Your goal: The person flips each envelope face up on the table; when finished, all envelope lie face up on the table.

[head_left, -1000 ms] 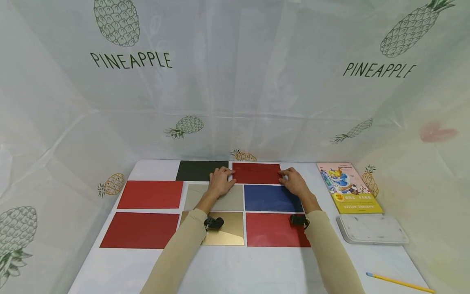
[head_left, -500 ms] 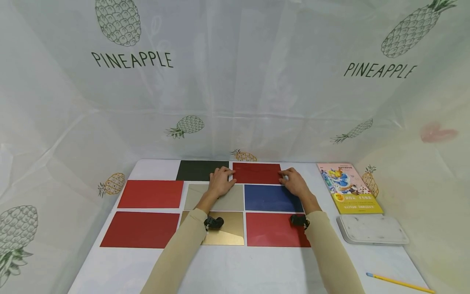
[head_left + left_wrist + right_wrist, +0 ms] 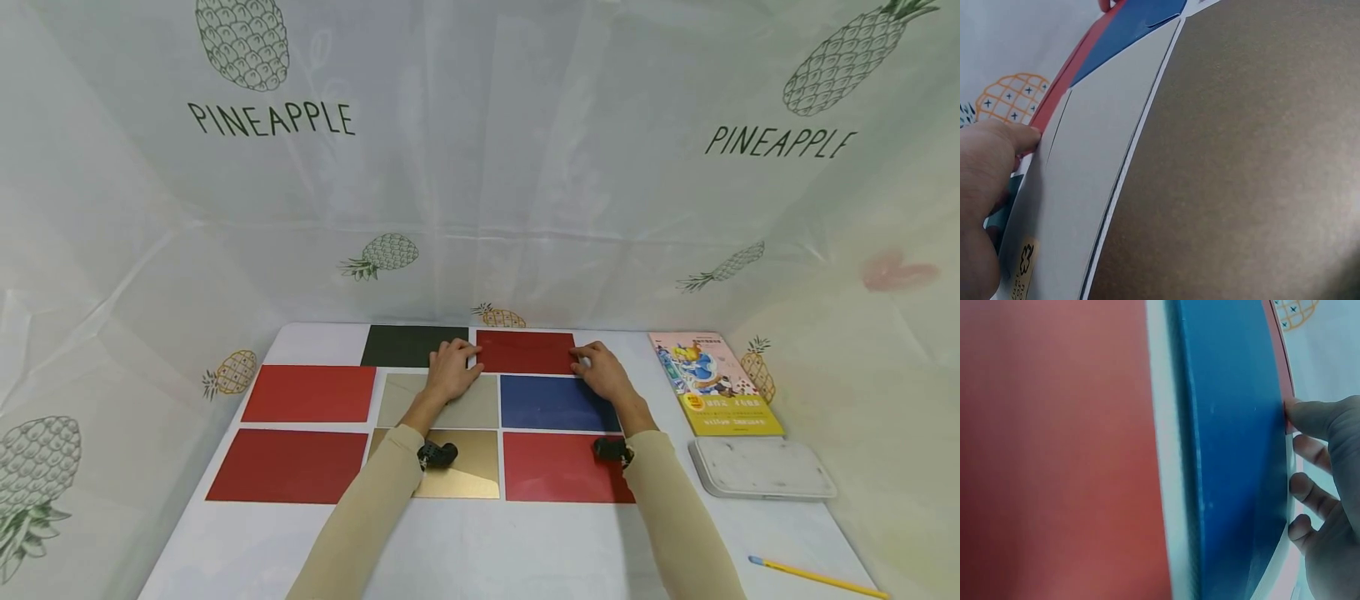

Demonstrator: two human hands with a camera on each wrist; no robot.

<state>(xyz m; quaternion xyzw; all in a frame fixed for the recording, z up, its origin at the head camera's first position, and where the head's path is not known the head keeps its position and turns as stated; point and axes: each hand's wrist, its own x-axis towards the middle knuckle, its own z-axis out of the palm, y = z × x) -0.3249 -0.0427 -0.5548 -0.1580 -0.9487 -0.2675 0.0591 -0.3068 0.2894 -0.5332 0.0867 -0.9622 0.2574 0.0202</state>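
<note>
A dark red envelope (image 3: 525,352) lies flat in the back row, between my two hands. My left hand (image 3: 450,371) has its thumb and fingertips spread along the envelope's left edge, beside a dark green envelope (image 3: 412,346). At the right edge, my right hand (image 3: 600,371) touches with thumb and fingertips near the corner. In the right wrist view its other fingers (image 3: 1313,494) are loosely bent, with nothing between them. Nearer me lie a beige envelope (image 3: 472,404), partly under the left wrist, and a blue envelope (image 3: 551,404).
Further flat sheets are a bright red one (image 3: 309,393), a dark red one (image 3: 288,467), a gold one (image 3: 472,475) and a red one (image 3: 551,468). To the right are a book (image 3: 708,379), a pale metal case (image 3: 761,468) and a yellow pencil (image 3: 817,577). A pineapple-print curtain (image 3: 480,167) surrounds the table.
</note>
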